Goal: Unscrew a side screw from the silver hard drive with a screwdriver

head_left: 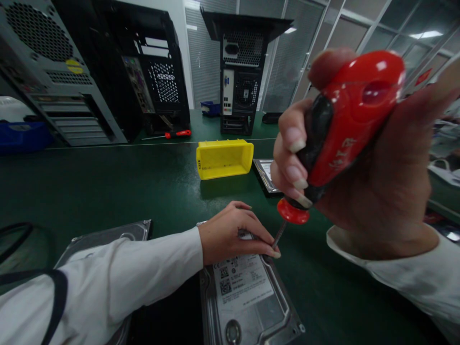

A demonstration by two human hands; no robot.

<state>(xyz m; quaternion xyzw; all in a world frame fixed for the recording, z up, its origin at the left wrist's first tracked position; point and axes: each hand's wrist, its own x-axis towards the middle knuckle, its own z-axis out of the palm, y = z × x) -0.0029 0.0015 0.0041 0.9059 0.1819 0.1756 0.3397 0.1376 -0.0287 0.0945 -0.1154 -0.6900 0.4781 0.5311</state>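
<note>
My right hand (381,191) is wrapped around the red and black handle of a screwdriver (354,120), held tilted with its shaft pointing down. The shaft's lower end meets the fingertips of my left hand (233,235), which pinch it just above the right edge of a hard drive (247,297). That drive lies label side up on the green table, partly covered by my left hand. Whether the tip sits in a screw is hidden by my fingers. Under my left forearm lies a second hard drive (108,237), mostly hidden by the sleeve.
A yellow bin (224,160) lies with its opening towards me, beside another hard drive (266,175). Behind it stand computer cases (244,81) and another screwdriver (179,134). Blue bins (23,136) stand farther back. A black cable (57,287) crosses my left sleeve.
</note>
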